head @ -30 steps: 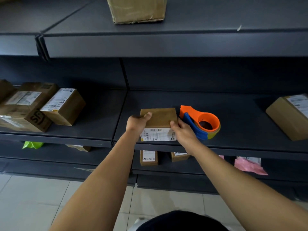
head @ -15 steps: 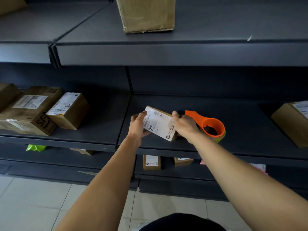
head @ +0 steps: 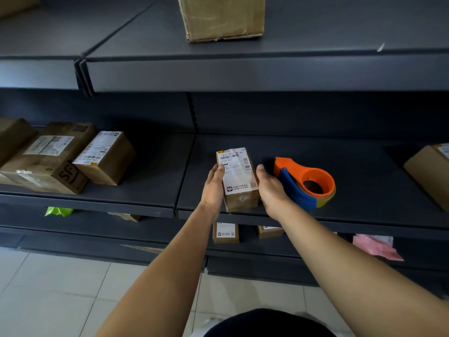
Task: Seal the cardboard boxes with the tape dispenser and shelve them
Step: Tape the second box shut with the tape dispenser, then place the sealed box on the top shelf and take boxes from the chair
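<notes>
Looks mid-task, at the shelving stage for one parcel. Steadying a small brown cardboard box with a white shipping label (head: pixel 239 181), set label-up on the dark grey metal middle shelf (head: pixel 364 190), near its front edge. Pressing the left hand (head: pixel 213 188) flat on the box's left side, fingers straight, thumb tip on the label. Touching the right side with the right hand (head: pixel 271 188); fingers hidden, so cannot tell whether curled round it. Hands apart, box between them.

Flaps closed, glossy strip on the near end, probably tape; seal quality too small to judge. Not holding the orange and blue plastic tape dispenser (head: pixel 308 186), lying just beside the right hand, toward the shelf's right.

Already shelved, by the look of it:
- labelled brown boxes (head: pixel 104 159) toward the left end of the same level
- large brown carton (head: pixel 222 18) on the top shelf
- brown box (head: pixel 430 171) at the right edge
- two small boxes (head: pixel 225 232) on the shelf below

Likely left: letting go here, then any remaining boxes, none visible unsealed.
</notes>
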